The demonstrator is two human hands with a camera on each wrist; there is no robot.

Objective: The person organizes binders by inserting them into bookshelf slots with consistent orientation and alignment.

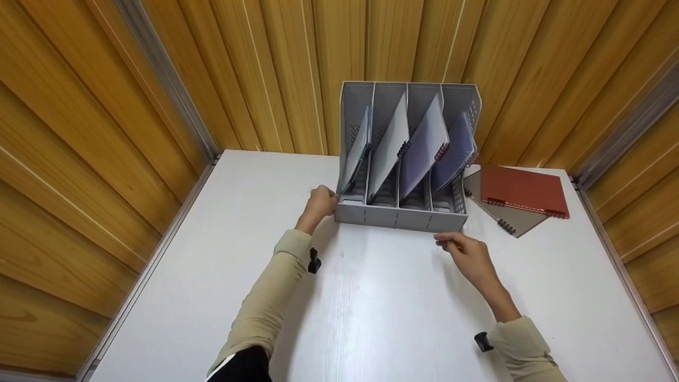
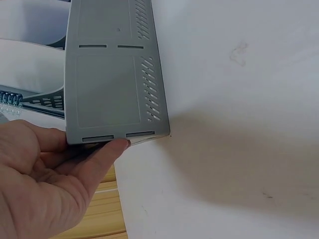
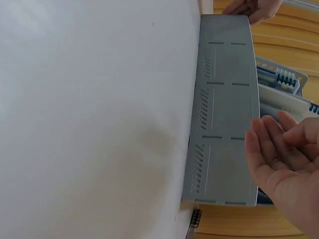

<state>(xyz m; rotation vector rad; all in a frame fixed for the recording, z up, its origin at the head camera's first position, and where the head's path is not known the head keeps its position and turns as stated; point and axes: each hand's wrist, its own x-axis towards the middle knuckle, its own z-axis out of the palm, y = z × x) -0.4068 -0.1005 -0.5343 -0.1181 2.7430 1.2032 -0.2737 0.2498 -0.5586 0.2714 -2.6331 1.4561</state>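
Note:
A grey desktop file organizer [image 1: 401, 217] with several upright slots stands at the back of the white table. Spiral notebooks lean in its slots, among them a pale one [image 1: 390, 143] and a purple-covered one [image 1: 424, 148]. My left hand [image 1: 318, 206] grips the organizer's front left corner; in the left wrist view its curled fingers [image 2: 102, 162] lie against the end wall. Just in front of the front right corner, my right hand [image 1: 472, 257] is held with loosely bent fingers and nothing in them. The right wrist view has this hand [image 3: 289, 164] overlapping the front panel [image 3: 227, 114].
Right of the organizer, a red spiral notebook [image 1: 522, 191] lies partly over a grey-beige one [image 1: 517, 222] on the table [image 1: 360, 307]. Wood-patterned walls [image 1: 276, 74] enclose the back and both sides, with metal rails [image 1: 138, 286] along the table's side edges.

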